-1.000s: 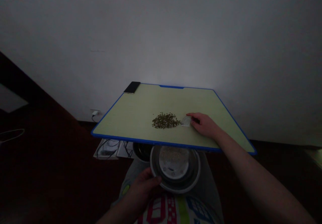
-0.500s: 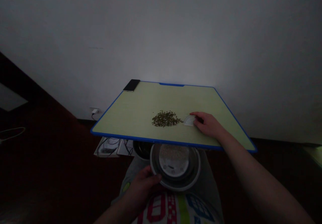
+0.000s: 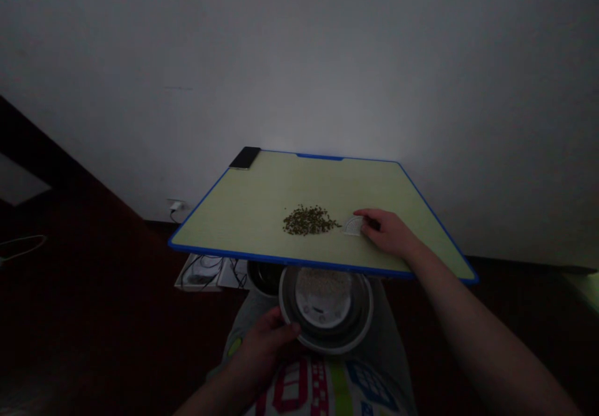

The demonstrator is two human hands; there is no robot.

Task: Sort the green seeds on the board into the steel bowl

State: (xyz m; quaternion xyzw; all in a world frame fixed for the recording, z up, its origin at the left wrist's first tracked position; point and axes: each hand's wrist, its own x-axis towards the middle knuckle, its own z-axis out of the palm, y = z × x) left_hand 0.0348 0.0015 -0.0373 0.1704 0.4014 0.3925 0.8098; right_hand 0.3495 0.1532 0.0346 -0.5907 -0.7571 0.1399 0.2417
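One protractor-like plate point(image 3: 352, 226), likely light, stiff and best taken by its edges, is pinched by the right hand point(image 3: 386, 231) beside the grain pile point(image 3: 309, 221) on the board point(image 3: 322, 182), while a bowl point(image 3: 362, 324) is rim-held by the left hand point(image 3: 264, 343).

dark bits point(image 3: 306, 221): loose heap | clear protractor point(image 3: 352, 226): just beside bits | metal bowl point(image 3: 362, 316): facing up

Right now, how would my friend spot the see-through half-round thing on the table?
Find the pale green tabletop with a blue rim. Near its middle is a loose pile of small brown bits; just right of it, the bare right hand holds the clear, half-round plastic plate. Unlike the bits and the rectangular black phone, it is see-through.
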